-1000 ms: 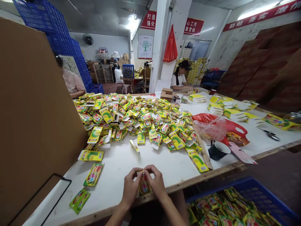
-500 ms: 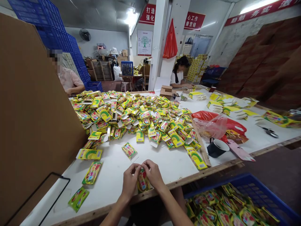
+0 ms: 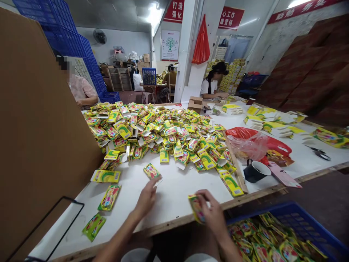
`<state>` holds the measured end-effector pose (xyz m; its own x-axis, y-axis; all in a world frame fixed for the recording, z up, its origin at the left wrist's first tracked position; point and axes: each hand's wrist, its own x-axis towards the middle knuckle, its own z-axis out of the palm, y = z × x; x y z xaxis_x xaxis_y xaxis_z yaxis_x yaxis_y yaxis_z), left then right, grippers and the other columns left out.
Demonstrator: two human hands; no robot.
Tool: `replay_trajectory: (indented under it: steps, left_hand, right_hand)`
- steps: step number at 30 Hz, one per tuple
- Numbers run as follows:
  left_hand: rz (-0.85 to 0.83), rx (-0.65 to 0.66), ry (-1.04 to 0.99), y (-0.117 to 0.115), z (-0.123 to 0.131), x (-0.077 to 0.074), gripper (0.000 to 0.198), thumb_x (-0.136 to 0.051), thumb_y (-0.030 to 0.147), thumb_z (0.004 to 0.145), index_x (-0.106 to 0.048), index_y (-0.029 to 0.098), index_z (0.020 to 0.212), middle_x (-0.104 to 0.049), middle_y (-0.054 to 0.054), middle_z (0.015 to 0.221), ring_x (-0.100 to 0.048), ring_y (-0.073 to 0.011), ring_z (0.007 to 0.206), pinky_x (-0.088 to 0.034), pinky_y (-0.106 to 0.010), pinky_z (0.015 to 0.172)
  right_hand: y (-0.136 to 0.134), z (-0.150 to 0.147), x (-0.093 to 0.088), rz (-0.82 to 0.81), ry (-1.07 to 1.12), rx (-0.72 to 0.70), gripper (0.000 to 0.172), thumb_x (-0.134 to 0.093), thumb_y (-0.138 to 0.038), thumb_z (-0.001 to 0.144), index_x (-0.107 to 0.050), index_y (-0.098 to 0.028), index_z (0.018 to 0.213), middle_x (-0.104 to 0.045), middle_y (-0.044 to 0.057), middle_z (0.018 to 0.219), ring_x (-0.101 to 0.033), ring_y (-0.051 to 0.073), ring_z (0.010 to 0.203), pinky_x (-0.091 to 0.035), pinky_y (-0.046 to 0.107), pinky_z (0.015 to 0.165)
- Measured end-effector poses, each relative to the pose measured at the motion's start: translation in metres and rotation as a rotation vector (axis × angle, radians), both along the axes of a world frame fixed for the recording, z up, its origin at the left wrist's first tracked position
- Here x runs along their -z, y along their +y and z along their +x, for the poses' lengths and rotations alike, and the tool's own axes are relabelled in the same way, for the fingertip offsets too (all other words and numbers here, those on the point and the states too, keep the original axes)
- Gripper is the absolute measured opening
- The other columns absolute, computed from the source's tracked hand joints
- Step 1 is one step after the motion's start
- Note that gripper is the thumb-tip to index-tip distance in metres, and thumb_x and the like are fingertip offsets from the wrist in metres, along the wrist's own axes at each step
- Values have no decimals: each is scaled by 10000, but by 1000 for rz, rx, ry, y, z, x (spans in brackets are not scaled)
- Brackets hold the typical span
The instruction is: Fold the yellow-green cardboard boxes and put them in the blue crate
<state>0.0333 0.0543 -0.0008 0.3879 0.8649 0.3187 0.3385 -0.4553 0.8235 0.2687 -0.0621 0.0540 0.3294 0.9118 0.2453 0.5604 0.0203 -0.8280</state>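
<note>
My right hand (image 3: 211, 211) grips a small yellow-green printed box (image 3: 196, 208) near the table's front edge, tilted, thumb and fingers closed on its side. My left hand (image 3: 147, 198) is stretched forward over the white table, index finger out. Its fingertip meets the near corner of another small box (image 3: 151, 171) lying flat; I cannot tell whether it presses on it. Beyond lies a heap of such small boxes (image 3: 163, 133), many with white flaps open. To the left are more boxes (image 3: 109, 197) and a green sachet (image 3: 94, 226).
A big cardboard carton (image 3: 46, 134) stands at the left. On the right are a wooden strip (image 3: 236, 163), a dark mug (image 3: 256, 171), a red plastic bag (image 3: 272, 143) and scissors (image 3: 320, 153). Below the edge sits a blue crate (image 3: 297, 214) of packets. Co-workers sit beyond.
My hands have parted. The right one has carried the small box rightward to the table edge; the left one has let go of it and reached forward to the lone box.
</note>
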Motion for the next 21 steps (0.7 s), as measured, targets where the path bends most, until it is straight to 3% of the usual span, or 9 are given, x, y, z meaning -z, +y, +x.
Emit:
replay_trajectory:
  steps: [4,6,8,10,13,17,21]
  left_hand:
    - [204,115,444,65,-17,-12,647,-424,-7,712,-425,251,1305,-438,-58,1399,-271,-246,1353,-139,-536,1099]
    - [227,207,550,82,-21,-18,666,-442,-8,697,-413,262,1305,-496,-65,1348,-318,-251,1331,-97,-559,1093]
    - [223,247,526,81,-18,-21,632,-498,38,696,-420,248,1287,-556,-88,1258,-440,-255,1241,-147,-545,1089]
    - [176,204,381,63,-9,-17,634,-574,115,691,-386,226,1286,-559,-103,1196,-528,-246,1130,-290,-495,1049]
    - [77,72,75,16,9,-3,678,-624,226,718,-268,214,1295,-501,-101,1170,-553,-214,1073,-445,-394,944]
    - [92,-56,-161,-46,27,22,588,-642,258,745,-297,232,1220,-431,-102,1215,-516,-220,1128,-441,-398,972]
    - [140,-69,-263,-74,20,37,537,-595,191,798,-291,255,1236,-461,-106,1225,-523,-223,1144,-472,-419,950]
  right_hand:
    - [-52,86,-22,-219,-270,174,289,-534,-490,744,-650,-229,700,-689,66,802,-627,251,761,-473,312,709]
    - [-69,101,-21,-252,-284,252,319,-527,-521,730,-659,-231,723,-698,67,802,-637,263,759,-483,321,696]
    - [-74,90,-13,-241,-228,270,347,-506,-538,747,-657,-225,757,-702,63,776,-643,258,738,-494,316,681]
    - [-67,58,-4,-187,-136,248,343,-497,-522,775,-647,-214,780,-702,65,767,-647,248,737,-505,310,685]
    - [-43,-1,6,-37,12,166,255,-525,-429,806,-628,-201,857,-696,85,887,-648,233,830,-512,309,752]
    - [-14,-60,10,100,169,-59,148,-564,-271,814,-564,-212,950,-636,87,1089,-598,213,1012,-483,320,874]
    - [-10,-80,21,135,213,-214,91,-518,-192,848,-528,-220,933,-661,60,1012,-613,189,982,-486,320,871]
